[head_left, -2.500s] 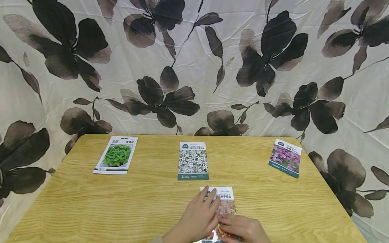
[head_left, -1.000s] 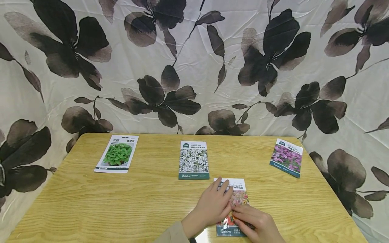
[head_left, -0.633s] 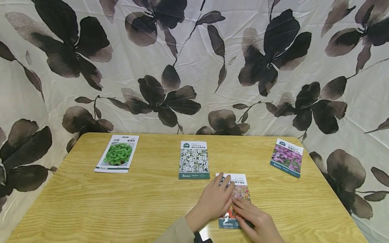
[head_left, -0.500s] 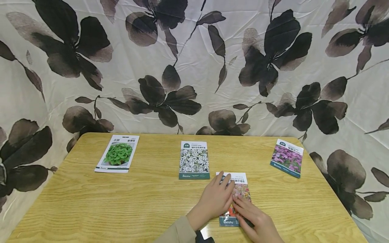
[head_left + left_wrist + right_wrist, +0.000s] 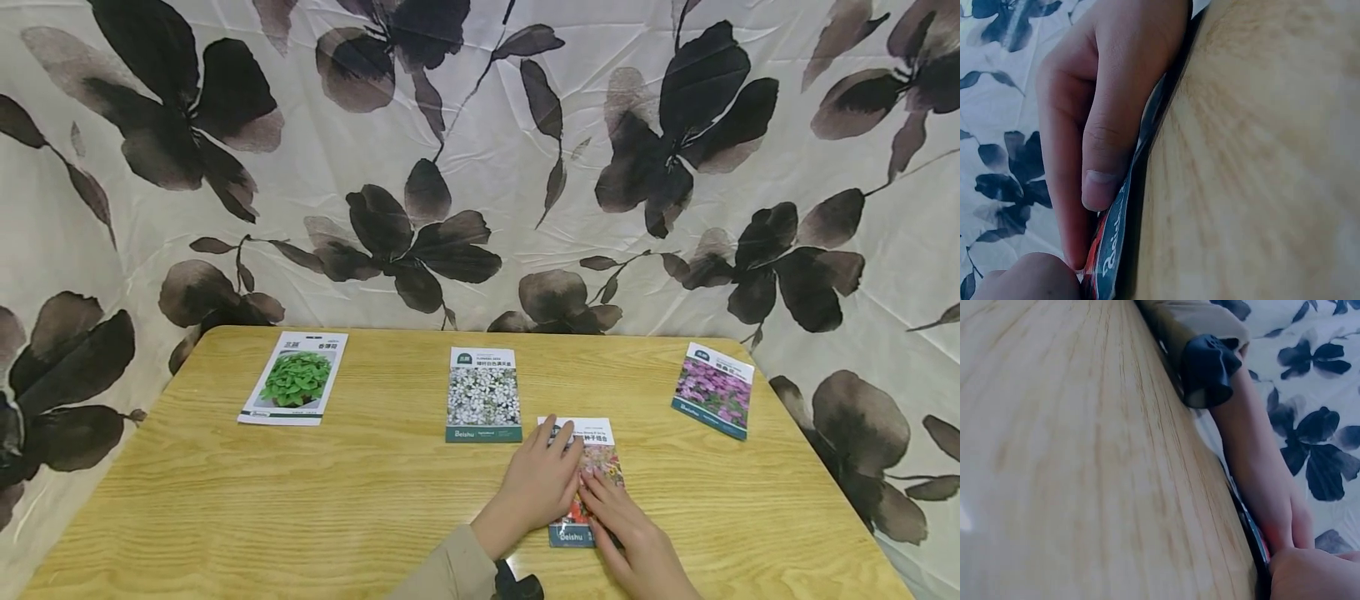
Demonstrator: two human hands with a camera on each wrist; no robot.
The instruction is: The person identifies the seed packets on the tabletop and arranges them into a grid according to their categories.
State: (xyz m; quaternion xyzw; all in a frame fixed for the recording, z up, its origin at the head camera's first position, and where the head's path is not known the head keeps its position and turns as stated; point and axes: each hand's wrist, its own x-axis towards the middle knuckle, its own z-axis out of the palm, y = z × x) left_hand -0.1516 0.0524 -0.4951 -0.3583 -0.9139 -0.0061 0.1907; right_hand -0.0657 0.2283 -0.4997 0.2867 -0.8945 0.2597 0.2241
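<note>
A seed packet with a mixed-flower picture (image 5: 572, 535) lies on the wooden table, right of centre. My left hand (image 5: 542, 479) rests across its upper left part with extended fingers, hiding some of the print. From the lower right, my right hand (image 5: 630, 525) presses extended fingers onto the packet's flower picture, fingertips right beside the left hand. In the left wrist view, the left thumb (image 5: 1104, 144) lies over the packet's dark lower band (image 5: 1113, 250). The right wrist view has the left forearm (image 5: 1250, 444) reaching toward the packet.
Along the back lie a green-leaf seed packet (image 5: 294, 379) at left, a white-flower packet (image 5: 483, 396) near the middle, close to the touched one, and a purple-flower packet (image 5: 713, 390) at right. Floral cloth (image 5: 480, 167) hangs behind the table (image 5: 300, 517). A dark wrist camera (image 5: 517, 583) shows below the left sleeve.
The mixed-flower packet has slid across the table, away from the near edge and to the right, with both hands on it. The other packets have stayed in place.
</note>
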